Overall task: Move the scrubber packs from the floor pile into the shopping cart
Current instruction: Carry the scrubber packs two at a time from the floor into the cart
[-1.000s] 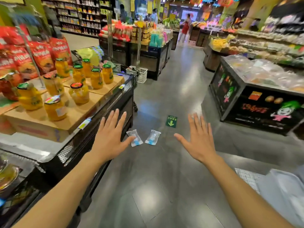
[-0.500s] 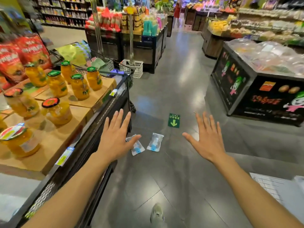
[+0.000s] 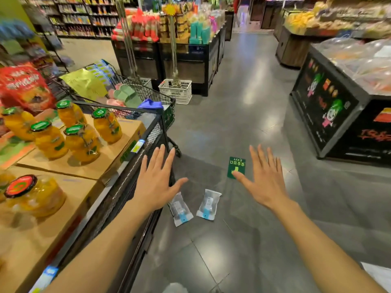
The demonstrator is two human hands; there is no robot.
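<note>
Two clear scrubber packs with blue parts lie side by side on the grey floor, the left pack (image 3: 181, 210) and the right pack (image 3: 208, 205). My left hand (image 3: 157, 182) hovers spread just left of and above the left pack, holding nothing. My right hand (image 3: 264, 180) is spread to the right of the packs, also holding nothing. The black wire shopping cart (image 3: 167, 111) stands farther ahead on the left, behind the display stand, with green and yellow goods inside.
A black display stand (image 3: 135, 172) with cardboard boxes and jars of yellow fruit (image 3: 106, 124) runs along my left. A green exit sticker (image 3: 237, 167) is on the floor. A black bin stand (image 3: 330, 115) sits right; a white crate (image 3: 175, 90) is ahead.
I have stepped forward: the packs and the cart now appear closer and lower in view. Both hands stay spread and empty, held above the packs.
</note>
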